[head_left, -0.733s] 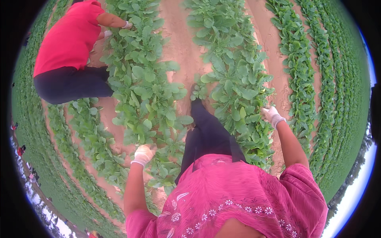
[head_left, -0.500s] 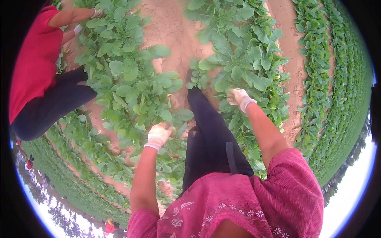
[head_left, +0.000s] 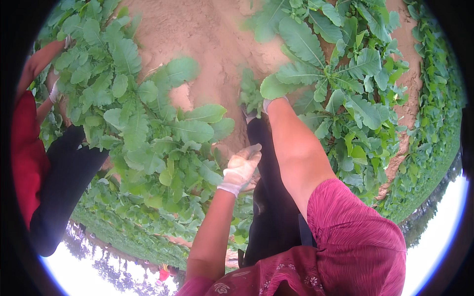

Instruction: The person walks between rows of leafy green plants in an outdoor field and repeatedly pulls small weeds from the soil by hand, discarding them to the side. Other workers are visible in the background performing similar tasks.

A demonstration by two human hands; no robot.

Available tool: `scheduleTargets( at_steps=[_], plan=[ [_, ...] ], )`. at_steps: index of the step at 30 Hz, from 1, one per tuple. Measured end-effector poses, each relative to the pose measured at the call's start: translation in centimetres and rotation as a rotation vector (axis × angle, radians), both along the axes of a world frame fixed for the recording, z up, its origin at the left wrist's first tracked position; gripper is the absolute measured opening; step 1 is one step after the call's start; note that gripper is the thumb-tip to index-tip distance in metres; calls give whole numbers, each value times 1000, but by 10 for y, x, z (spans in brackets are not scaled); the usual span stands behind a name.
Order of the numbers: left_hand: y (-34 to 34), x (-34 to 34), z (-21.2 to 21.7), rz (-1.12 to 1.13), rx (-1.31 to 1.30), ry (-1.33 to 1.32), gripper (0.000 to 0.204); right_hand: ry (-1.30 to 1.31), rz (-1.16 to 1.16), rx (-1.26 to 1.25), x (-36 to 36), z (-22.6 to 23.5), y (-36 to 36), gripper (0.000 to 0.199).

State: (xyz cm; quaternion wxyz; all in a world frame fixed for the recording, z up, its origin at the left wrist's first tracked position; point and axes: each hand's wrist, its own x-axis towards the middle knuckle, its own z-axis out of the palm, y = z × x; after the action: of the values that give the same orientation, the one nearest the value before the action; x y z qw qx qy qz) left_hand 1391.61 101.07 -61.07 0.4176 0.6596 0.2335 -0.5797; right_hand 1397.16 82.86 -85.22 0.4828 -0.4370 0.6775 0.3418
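Note:
My left hand [head_left: 242, 166], in a pale glove, is in front of my dark trouser leg [head_left: 264, 148]. Its fingers are curled together, and whatever they may hold is hidden. Low among the leaves my right hand [head_left: 272, 103] reaches down; just the glove's cuff shows and the fingers are covered. Beside that cuff spreads a large leafy green plant [head_left: 326, 74] with long, wavy-edged leaves. A smaller green plant [head_left: 251, 91] grows by my foot, close to the right hand. Broad leaves of the left row [head_left: 197, 129] stand near my left hand.
Bare reddish soil [head_left: 212, 54] runs between the two plant rows. At the left, another person in a red top [head_left: 27, 153] and dark trousers [head_left: 66, 172] crouches with gloved hands among the leaves. More rows [head_left: 434, 118] stretch away at the right.
My right hand has gone down and left beneath the leaves. My left hand has moved right, from the left row's leaves to before my leg. The view has come closer to the plants.

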Motion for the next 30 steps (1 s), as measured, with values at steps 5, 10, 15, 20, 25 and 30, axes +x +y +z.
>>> scheduleTargets(
  at_steps=[5,10,15,20,25,30],
  plan=[
    [63,-15,35,121,135,-90,39,-100,1153,72,-22,13,-21,42],
    [102,-31,103,161,170,-53,42,-461,207,71,-23,174,-48,45],
    [135,-27,189,-10,202,-118,39,-558,1297,-13,-14,369,-90,98],
    [171,-13,283,-53,247,-213,39,-484,436,-94,-34,452,-159,66],
    [207,21,374,-207,320,-213,42,-318,46,-41,-119,503,-232,49],
    [233,54,438,-156,434,-279,41,-145,475,-265,-173,552,-259,42]
  ],
)
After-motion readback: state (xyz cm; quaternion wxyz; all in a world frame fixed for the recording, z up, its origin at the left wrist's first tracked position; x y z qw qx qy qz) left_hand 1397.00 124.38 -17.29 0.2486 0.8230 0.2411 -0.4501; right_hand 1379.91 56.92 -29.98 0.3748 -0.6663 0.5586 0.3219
